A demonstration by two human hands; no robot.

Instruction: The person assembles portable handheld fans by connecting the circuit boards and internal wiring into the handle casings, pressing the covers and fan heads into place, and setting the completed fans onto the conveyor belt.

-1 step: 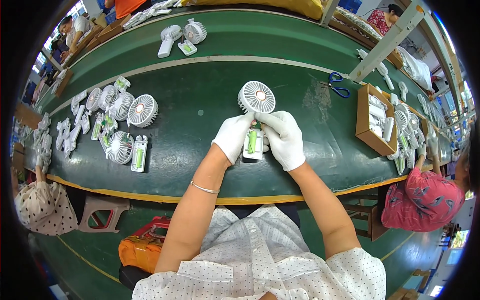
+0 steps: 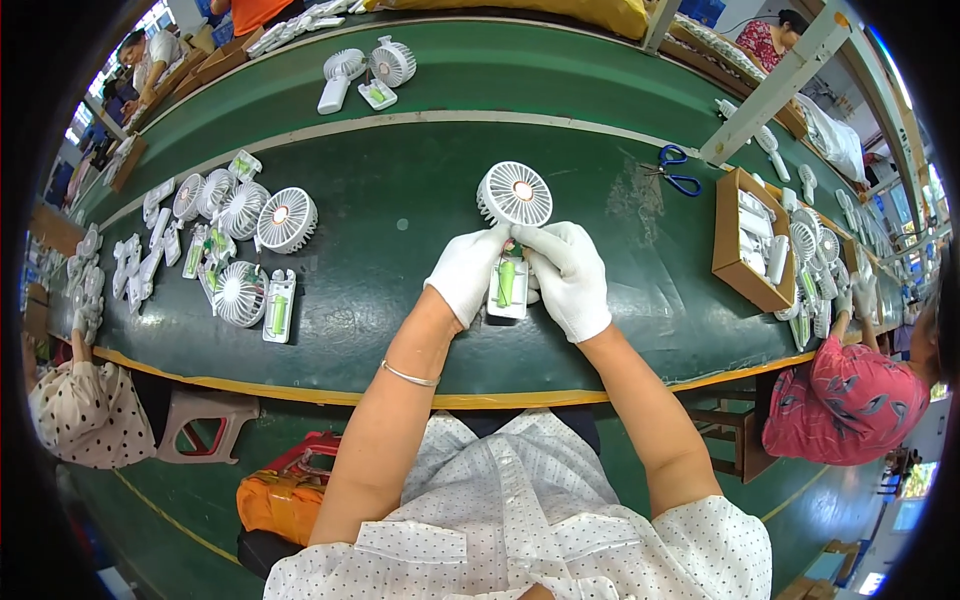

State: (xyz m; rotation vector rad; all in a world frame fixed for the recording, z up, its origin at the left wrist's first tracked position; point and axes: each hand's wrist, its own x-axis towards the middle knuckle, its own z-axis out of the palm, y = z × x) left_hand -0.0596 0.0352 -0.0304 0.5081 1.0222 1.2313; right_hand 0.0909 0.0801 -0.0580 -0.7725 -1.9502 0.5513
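Observation:
A small white handheld fan lies before me on the green table, its round slatted head (image 2: pixel 514 195) away from me. Its opened handle (image 2: pixel 508 290) points toward me and shows a green battery (image 2: pixel 506 284) inside. My left hand (image 2: pixel 470 272), in a white glove, grips the fan at the neck, where head and handle meet. From the other side my right hand (image 2: pixel 568 275), gloved too, pinches at the same neck with thumb and forefinger. Bits of wiring and a green part show between the fingertips; the exact grip there is partly hidden.
Several fans and opened handles (image 2: pixel 240 210) are heaped on the left. Blue-handled snips (image 2: pixel 674 170) lie at the right, near a cardboard box (image 2: pixel 745 240) of white parts. Two fans (image 2: pixel 392 62) rest across the ledge. Co-workers sit on both sides, one in a red shirt (image 2: pixel 850 400).
My hands and the fan stay practically where they were. At the right, the co-worker's gloved hands have shifted slightly.

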